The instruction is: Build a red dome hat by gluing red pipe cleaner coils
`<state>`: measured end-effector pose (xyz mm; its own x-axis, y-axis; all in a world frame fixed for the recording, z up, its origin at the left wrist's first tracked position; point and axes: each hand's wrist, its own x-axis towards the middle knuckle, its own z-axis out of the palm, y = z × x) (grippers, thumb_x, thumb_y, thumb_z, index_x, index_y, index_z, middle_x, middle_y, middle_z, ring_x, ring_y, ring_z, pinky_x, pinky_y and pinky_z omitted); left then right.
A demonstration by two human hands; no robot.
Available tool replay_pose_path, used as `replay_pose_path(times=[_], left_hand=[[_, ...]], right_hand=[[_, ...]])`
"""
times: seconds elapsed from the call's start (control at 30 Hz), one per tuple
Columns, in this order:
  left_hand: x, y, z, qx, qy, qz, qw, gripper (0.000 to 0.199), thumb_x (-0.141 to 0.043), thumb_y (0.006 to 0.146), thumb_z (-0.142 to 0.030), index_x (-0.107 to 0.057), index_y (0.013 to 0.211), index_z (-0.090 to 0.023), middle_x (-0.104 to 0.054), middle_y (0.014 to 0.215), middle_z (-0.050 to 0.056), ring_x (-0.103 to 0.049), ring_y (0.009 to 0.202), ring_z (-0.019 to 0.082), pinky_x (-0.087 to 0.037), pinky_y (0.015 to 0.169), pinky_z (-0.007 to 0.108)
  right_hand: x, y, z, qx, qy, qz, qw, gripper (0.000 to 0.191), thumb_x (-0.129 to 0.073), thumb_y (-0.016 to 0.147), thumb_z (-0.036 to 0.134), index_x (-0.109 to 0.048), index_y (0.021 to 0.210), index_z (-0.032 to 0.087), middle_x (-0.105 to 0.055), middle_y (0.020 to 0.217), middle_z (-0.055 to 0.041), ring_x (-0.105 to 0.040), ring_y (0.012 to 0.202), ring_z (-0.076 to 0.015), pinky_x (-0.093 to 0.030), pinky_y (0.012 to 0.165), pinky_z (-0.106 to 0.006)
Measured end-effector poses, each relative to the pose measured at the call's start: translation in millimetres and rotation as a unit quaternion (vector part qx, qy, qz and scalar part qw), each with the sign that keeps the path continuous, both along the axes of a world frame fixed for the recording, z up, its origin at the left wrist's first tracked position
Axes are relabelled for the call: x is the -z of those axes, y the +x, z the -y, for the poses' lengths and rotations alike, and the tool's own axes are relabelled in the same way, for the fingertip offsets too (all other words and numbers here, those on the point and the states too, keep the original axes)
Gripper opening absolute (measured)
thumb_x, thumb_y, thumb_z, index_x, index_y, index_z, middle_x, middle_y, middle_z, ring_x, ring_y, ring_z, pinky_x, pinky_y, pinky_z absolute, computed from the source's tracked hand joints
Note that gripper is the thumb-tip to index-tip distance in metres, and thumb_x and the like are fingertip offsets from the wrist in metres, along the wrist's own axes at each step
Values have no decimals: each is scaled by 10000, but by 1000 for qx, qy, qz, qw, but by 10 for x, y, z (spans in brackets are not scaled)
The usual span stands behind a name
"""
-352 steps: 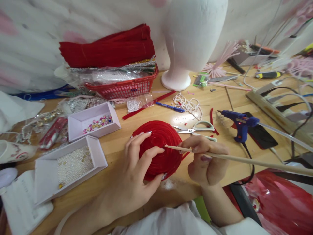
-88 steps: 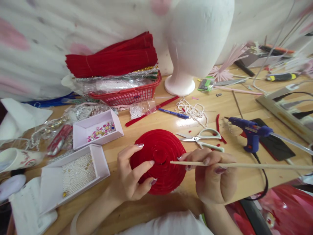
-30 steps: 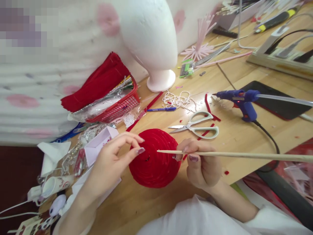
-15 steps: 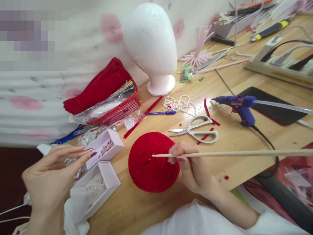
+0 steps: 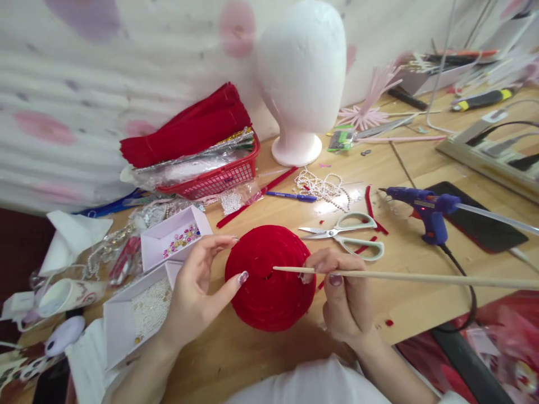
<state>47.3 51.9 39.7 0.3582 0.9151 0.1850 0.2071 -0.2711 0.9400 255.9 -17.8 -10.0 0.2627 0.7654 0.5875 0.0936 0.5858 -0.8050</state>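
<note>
A round red coiled piece [image 5: 269,303] lies on the wooden table below the foam head. My left hand [image 5: 206,289] is at its left edge, thumb and fingers apart, with nothing visible between them. My right hand [image 5: 347,294] grips a thin wooden stick [image 5: 404,277] at the piece's right side. The stick's pointed tip lies over the middle of the red piece, near a small dark opening. Whether the left fingertips touch the red piece cannot be made out.
White boxes with gems [image 5: 147,247] and pearls [image 5: 115,314] stand left. Behind are a red basket [image 5: 227,179] and a white foam head [image 5: 305,73]. Scissors [image 5: 332,232], a pen [image 5: 290,196], a pearl string [image 5: 324,188] and a blue glue gun [image 5: 433,210] lie around.
My left hand has moved right from above the boxes to the red piece, and its fingers have spread. My right hand still holds the stick. The camera view has shifted.
</note>
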Motion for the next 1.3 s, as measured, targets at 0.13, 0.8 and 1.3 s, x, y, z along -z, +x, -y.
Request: replay_pose_path(times=[0.13,0.8,1.3], left_hand=[[24,38,-11,30,-22,10,999,425,-703,822,-112,-585,1195,-278,-598,1191,13,-566,1186,131,-427,1098,233],[9,56,15,-7,-74,12,997,427,-719,824,-171,-574,1208,-287,-611,1240,18,-585,1169,152,-463,1054,248],[-395,-179,-161,-244,-33,34,969,166,-752,733,-359,-688,700,-209,-484,367,-82,-408,331,76,-379,400,208]], right_hand=[[-5,-7,-10,13,-4,16,1000,165,-387,1018,182,-534,1072,234,-586,786,-4,-590,697,-160,-482,618,-306],[67,6,49,17,-15,-5,1000,127,-422,1019,243,-548,1032,249,-616,778,-9,-614,698,-181,-509,639,-350],[10,361,-30,248,-111,67,960,195,-549,971,350,-546,818,230,-543,592,42,-517,499,-129,-426,488,-245]])
